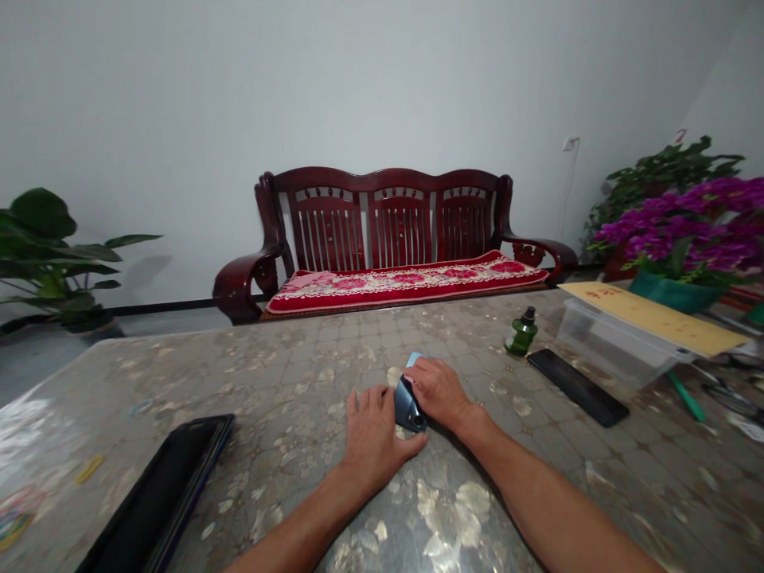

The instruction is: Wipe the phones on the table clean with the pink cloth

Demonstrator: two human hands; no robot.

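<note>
A glossy blue-grey phone (405,404) lies between my hands on the table, a dark round camera ring at its near end. My left hand (375,434) rests along its left side, fingers stretched forward, the thumb reaching around the near edge. Curled over the far right part is my right hand (440,391), its thumb and fingers closed against the phone. A light blue patch (414,360) shows just beyond the right fingers; whether it belongs to the phone or is a separate piece, I cannot tell. The right fingertips are partly hidden.
Right of my hands are a green bottle (521,333), a black phone (578,387) and a clear plastic box (617,342) under a yellow board (656,317). A black case (158,493) and yellow clip-like piece (89,469) lie left. Beyond the patterned table (286,398) stands a wooden bench (397,223).
</note>
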